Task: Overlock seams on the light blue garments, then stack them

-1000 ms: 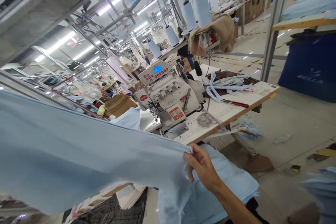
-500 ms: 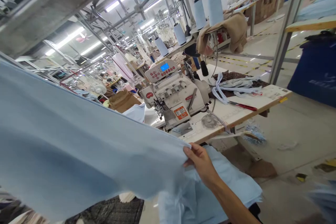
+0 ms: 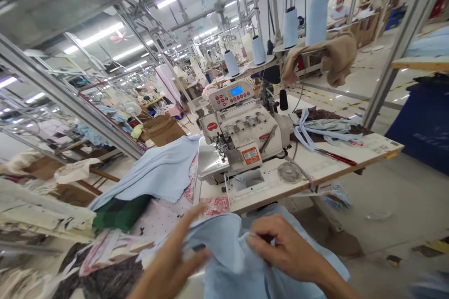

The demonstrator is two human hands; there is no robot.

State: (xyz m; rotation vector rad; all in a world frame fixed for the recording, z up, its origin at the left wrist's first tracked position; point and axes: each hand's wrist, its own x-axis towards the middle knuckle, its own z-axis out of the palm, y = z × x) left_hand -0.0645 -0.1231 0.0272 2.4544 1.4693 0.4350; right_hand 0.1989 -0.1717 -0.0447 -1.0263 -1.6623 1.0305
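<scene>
A light blue cloth (image 3: 224, 238) hangs low in front of me, draped over more blue cloth below. My right hand (image 3: 287, 247) pinches its edge between thumb and curled fingers. To the left, my left hand (image 3: 175, 259) is blurred, its index finger and thumb spread apart beside the cloth, with no cloth visibly gripped. Just beyond both hands stands a white overlock sewing machine (image 3: 242, 126) with a lit blue display. Another light blue cloth (image 3: 161, 168) lies spread left of the machine, partly over a dark green cloth (image 3: 121, 212).
Red-handled scissors or snips (image 3: 336, 156) and blue fabric strips (image 3: 305, 131) lie on the machine table (image 3: 372, 149). Blue thread cones (image 3: 316, 18) stand above. A metal post (image 3: 396, 51) rises at right, near a dark blue bag (image 3: 421, 117). A person (image 3: 339, 9) sits far back.
The wide blue cloth stretched across the left has dropped and gathered near my right hand. My left hand has come into view. The blue cloth beside the machine now shows fully.
</scene>
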